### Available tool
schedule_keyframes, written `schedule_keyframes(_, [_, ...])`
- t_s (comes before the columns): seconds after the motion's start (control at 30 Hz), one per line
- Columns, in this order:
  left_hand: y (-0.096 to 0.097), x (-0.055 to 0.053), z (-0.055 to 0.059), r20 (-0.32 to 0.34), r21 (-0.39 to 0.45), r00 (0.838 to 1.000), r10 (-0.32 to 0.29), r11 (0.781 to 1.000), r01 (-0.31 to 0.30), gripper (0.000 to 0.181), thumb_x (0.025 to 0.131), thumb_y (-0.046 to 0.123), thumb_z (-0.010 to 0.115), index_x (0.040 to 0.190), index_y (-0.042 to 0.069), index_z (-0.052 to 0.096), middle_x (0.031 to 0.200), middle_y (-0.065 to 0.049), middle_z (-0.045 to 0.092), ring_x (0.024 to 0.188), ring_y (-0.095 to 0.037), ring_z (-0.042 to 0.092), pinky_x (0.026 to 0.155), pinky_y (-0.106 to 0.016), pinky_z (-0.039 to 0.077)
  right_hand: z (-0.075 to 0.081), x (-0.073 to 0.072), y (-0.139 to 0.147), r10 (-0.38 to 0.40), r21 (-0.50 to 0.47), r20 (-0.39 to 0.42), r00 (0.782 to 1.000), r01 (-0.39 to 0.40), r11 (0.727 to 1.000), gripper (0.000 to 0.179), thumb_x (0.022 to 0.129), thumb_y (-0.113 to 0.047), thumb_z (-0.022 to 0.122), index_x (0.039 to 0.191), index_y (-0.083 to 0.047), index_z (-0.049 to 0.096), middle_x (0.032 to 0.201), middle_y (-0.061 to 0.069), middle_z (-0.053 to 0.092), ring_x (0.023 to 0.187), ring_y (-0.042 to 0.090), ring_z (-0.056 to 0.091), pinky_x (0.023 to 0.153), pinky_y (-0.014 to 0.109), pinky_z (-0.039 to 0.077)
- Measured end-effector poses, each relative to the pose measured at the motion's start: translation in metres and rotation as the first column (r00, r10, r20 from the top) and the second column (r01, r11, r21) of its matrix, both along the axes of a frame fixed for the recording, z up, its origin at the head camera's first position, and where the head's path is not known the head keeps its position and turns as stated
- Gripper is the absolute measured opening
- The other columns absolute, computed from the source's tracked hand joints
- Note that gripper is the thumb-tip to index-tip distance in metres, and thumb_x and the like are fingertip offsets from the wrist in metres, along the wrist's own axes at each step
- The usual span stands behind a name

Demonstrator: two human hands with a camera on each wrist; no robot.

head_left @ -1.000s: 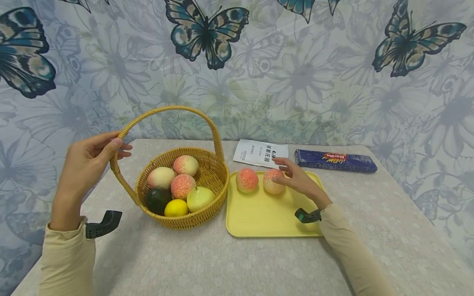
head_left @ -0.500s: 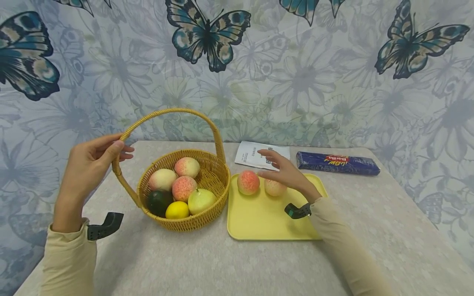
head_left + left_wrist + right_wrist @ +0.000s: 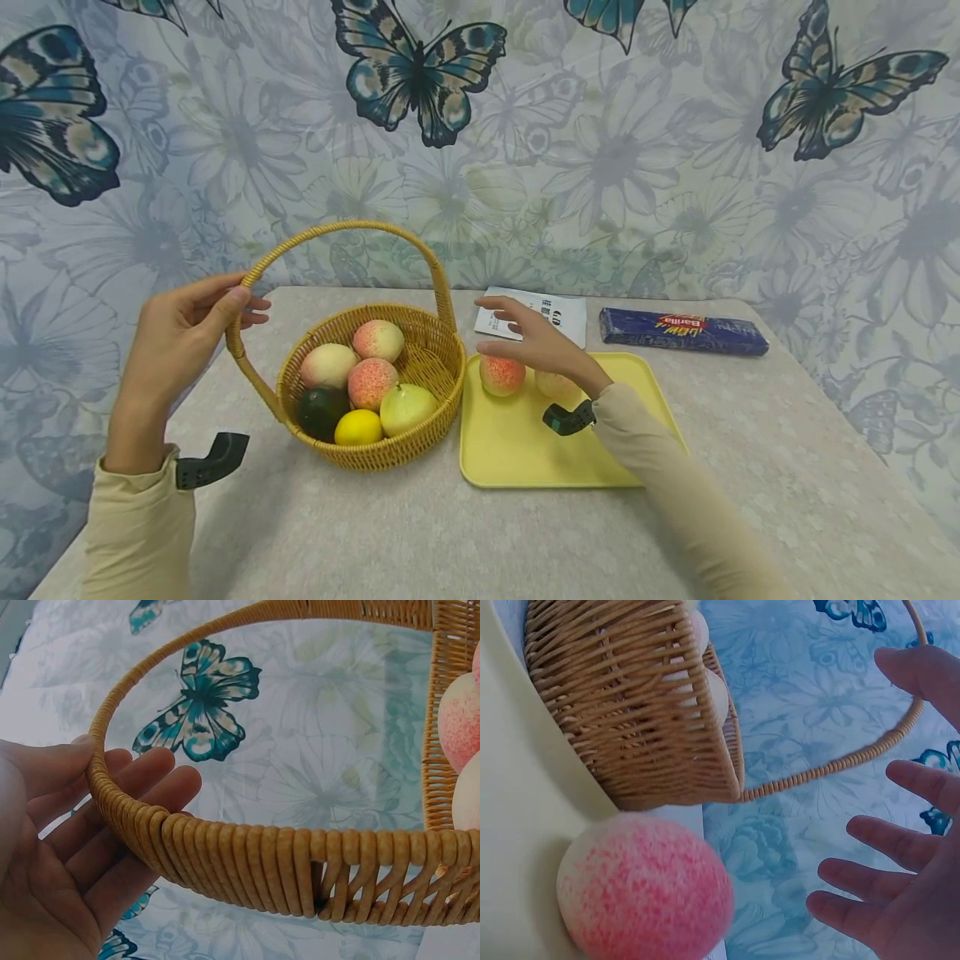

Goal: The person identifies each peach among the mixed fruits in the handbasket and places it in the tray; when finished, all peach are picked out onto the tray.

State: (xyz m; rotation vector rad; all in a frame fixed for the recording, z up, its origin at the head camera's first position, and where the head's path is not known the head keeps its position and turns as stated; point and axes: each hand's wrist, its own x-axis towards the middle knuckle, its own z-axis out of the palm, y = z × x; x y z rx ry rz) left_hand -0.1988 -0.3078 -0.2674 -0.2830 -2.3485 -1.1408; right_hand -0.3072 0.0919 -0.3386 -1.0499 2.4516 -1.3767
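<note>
My left hand (image 3: 176, 329) pinches the side of the wicker basket's tall handle (image 3: 352, 225) between thumb and fingers; the left wrist view shows the fingers behind the handle (image 3: 225, 851). Inside the basket (image 3: 438, 417) lie three peaches (image 3: 371, 383), a dark avocado (image 3: 321, 412), a yellow lemon (image 3: 358, 427) and a green pear (image 3: 407, 408). Over the yellow tray (image 3: 540, 458) hovers my right hand (image 3: 536, 337), fingers spread and holding nothing. Below it a red-pink peach (image 3: 502, 377) sits on the tray, and a paler peach (image 3: 555, 384) is partly hidden by the hand.
Behind the tray lies a white printed packet (image 3: 566, 312). A long blue Barilla pack (image 3: 682, 332) rests to its right. The pale tabletop (image 3: 360, 533) reaches back to a butterfly-patterned backdrop (image 3: 607, 167).
My right hand has moved left and slightly up, from the paler peach to above the red-pink one. The left hand keeps its hold on the handle.
</note>
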Motion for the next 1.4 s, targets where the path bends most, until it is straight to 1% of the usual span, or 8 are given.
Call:
schedule_keyframes(0.2, [0.0, 0.0, -0.001, 0.0, 0.002, 1.0, -0.001, 1.0, 0.001, 0.036, 0.097, 0.017, 0.057, 0.128, -0.002, 0.059, 0.088, 0.023, 0.065, 0.077, 0.006, 0.066, 0.067, -0.008, 0.05, 0.003, 0.0, -0.018, 0.032, 0.018, -0.009, 0.999, -0.032, 0.999, 0.066, 0.09, -0.037, 0.066, 0.147, -0.024, 0.036, 0.15, -0.006, 0.035, 0.138, 0.024, 0.035, 0.111, 0.04, 0.033])
schedule_keyframes(0.37, [-0.001, -0.001, -0.001, 0.006, 0.005, 1.0, -0.004, 1.0, 0.004, 0.036, 0.097, 0.017, 0.056, 0.128, -0.001, 0.059, 0.089, 0.022, 0.066, 0.077, 0.006, 0.067, 0.068, -0.008, 0.05, 0.004, -0.005, -0.032, 0.085, 0.01, 0.0, 0.996, -0.085, 0.996, 0.066, 0.091, -0.031, 0.066, 0.148, -0.018, 0.035, 0.151, -0.001, 0.034, 0.136, 0.027, 0.039, 0.108, 0.042, 0.037])
schedule_keyframes(0.57, [-0.003, -0.004, -0.001, 0.017, 0.002, 1.0, -0.003, 1.0, 0.003, 0.036, 0.098, 0.017, 0.056, 0.129, -0.001, 0.058, 0.089, 0.023, 0.066, 0.078, 0.006, 0.066, 0.068, -0.008, 0.05, 0.009, -0.007, -0.05, 0.146, 0.012, 0.021, 0.989, -0.146, 0.989, 0.063, 0.091, -0.032, 0.066, 0.146, -0.021, 0.038, 0.15, 0.0, 0.035, 0.135, 0.033, 0.039, 0.106, 0.046, 0.039])
schedule_keyframes(0.73, [-0.004, -0.007, 0.001, 0.019, 0.002, 1.0, -0.005, 1.0, 0.005, 0.036, 0.098, 0.017, 0.056, 0.129, -0.001, 0.058, 0.089, 0.023, 0.066, 0.078, 0.006, 0.066, 0.068, -0.008, 0.05, 0.012, -0.011, -0.065, 0.18, 0.088, 0.008, 0.984, -0.18, 0.98, 0.064, 0.09, -0.035, 0.066, 0.146, -0.02, 0.038, 0.149, 0.0, 0.037, 0.133, 0.026, 0.041, 0.104, 0.039, 0.042])
schedule_keyframes(0.83, [-0.004, -0.008, 0.001, 0.019, -0.001, 1.0, -0.005, 1.0, 0.005, 0.036, 0.098, 0.017, 0.056, 0.129, -0.001, 0.058, 0.089, 0.023, 0.065, 0.078, 0.006, 0.066, 0.068, -0.008, 0.05, 0.014, -0.016, -0.073, 0.203, 0.177, 0.005, 0.979, -0.2, 0.964, 0.064, 0.09, -0.037, 0.066, 0.146, -0.021, 0.039, 0.149, 0.0, 0.039, 0.132, 0.021, 0.042, 0.105, 0.037, 0.04])
schedule_keyframes(1.0, [-0.004, -0.008, 0.0, 0.016, -0.004, 1.0, -0.001, 1.0, 0.001, 0.036, 0.098, 0.016, 0.056, 0.129, -0.001, 0.058, 0.088, 0.023, 0.065, 0.077, 0.006, 0.066, 0.067, -0.008, 0.05, 0.018, -0.02, -0.086, 0.264, 0.293, 0.021, 0.964, -0.259, 0.921, 0.064, 0.09, -0.036, 0.065, 0.146, -0.017, 0.039, 0.148, 0.004, 0.041, 0.134, 0.023, 0.041, 0.11, 0.043, 0.034])
schedule_keyframes(1.17, [-0.003, -0.007, -0.001, 0.007, 0.004, 1.0, -0.009, 1.0, 0.009, 0.036, 0.098, 0.016, 0.056, 0.128, -0.002, 0.058, 0.089, 0.022, 0.066, 0.077, 0.006, 0.066, 0.067, -0.008, 0.05, 0.02, -0.022, -0.099, 0.3, 0.343, 0.028, 0.953, -0.292, 0.893, 0.065, 0.09, -0.035, 0.065, 0.146, -0.013, 0.039, 0.148, 0.007, 0.04, 0.133, 0.022, 0.042, 0.108, 0.041, 0.036])
schedule_keyframes(1.4, [-0.004, -0.006, -0.004, -0.002, 0.006, 1.0, -0.013, 1.0, 0.013, 0.036, 0.097, 0.015, 0.056, 0.128, -0.003, 0.058, 0.089, 0.022, 0.066, 0.077, 0.006, 0.066, 0.067, -0.008, 0.05, 0.022, -0.024, -0.116, 0.335, 0.416, 0.07, 0.94, -0.333, 0.846, 0.065, 0.089, -0.036, 0.066, 0.145, -0.016, 0.039, 0.149, 0.005, 0.038, 0.13, 0.026, 0.045, 0.104, 0.035, 0.04])
